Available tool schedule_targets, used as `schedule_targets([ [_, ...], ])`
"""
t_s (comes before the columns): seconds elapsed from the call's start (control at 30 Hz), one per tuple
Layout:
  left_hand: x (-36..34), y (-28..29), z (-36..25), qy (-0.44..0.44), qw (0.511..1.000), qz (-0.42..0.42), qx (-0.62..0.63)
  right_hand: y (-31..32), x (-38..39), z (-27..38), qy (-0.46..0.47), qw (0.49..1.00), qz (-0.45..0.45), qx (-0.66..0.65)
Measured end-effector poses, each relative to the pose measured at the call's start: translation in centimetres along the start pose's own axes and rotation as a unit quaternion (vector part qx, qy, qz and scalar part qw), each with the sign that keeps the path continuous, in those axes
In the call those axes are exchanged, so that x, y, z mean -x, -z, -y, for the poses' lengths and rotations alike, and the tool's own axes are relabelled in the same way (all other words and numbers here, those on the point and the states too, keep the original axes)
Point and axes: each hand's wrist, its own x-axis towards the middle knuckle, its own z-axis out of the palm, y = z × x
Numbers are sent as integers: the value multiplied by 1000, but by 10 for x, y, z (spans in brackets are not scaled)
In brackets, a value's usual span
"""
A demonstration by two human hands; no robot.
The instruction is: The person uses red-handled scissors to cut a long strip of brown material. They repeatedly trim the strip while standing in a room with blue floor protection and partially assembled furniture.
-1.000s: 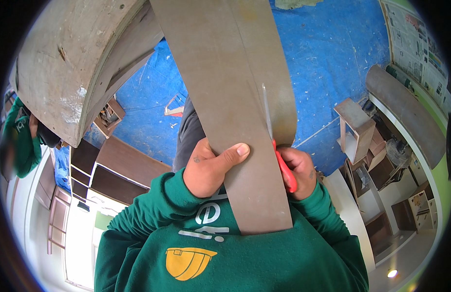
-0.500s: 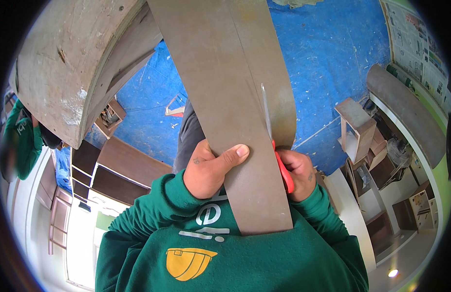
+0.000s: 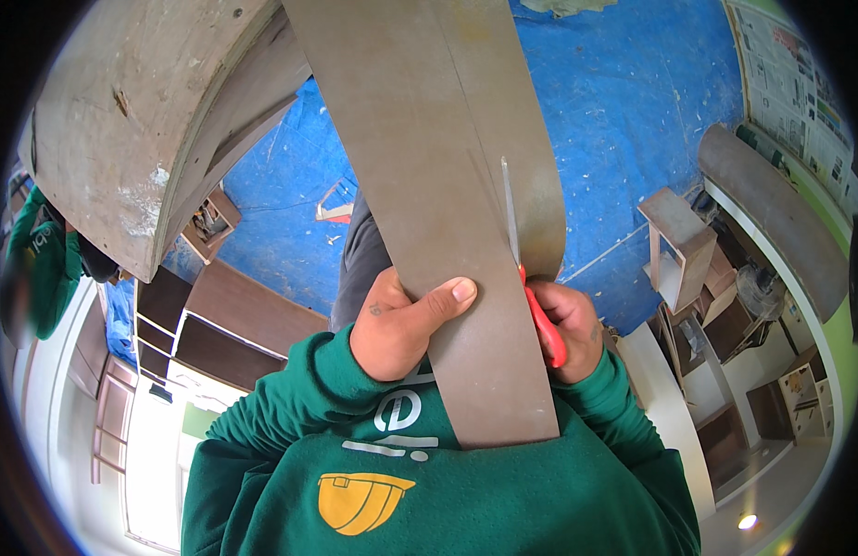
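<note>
A long greyish-brown flexible sheet (image 3: 401,139) runs from my chest up past the top of the view. My left hand (image 3: 401,324) grips its left edge, thumb on top and the other fingers hidden beneath. In my right hand (image 3: 568,329) are red-handled scissors (image 3: 543,324), the fingers wrapped about the handle. One metal blade lies over the sheet, at a slit that parts a strip (image 3: 542,222) on the right from the main piece. A thin dark line continues up the sheet from the slit. The strip curls down behind my right hand.
A blue sheet (image 3: 633,83) covers the floor. At upper left stands a large curved wooden panel (image 3: 114,111). Wooden boxes (image 3: 679,241) and a curved brown panel (image 3: 772,222) lie at right. A person in green (image 3: 54,269) is at far left.
The scissors and my right hand have shifted very slightly right. My left hand keeps its hold on the sheet, which has barely moved.
</note>
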Motion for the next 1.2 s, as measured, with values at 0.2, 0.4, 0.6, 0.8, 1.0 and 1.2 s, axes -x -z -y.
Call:
schedule_targets([
  [0.2,0,0,-4,25,1000,-1,16,-4,0,5,-13,1000,-8,14],
  [0.4,1,0,-8,3,999,36,10,-6,1,4,-21,1000,-16,14],
  [0.6,2,-2,-11,6,1000,23,-16,-4,-1,2,-6,1000,-11,-10],
  [0.8,1,0,-8,30,999,7,23,-6,-4,7,-8,1000,-2,-1],
  [1.0,1,1,-7,35,999,3,26,-8,-3,10,-16,1000,-10,12],
  [1.2,1,1,-7,33,999,5,18,-8,-2,7,-16,999,-22,22],
])
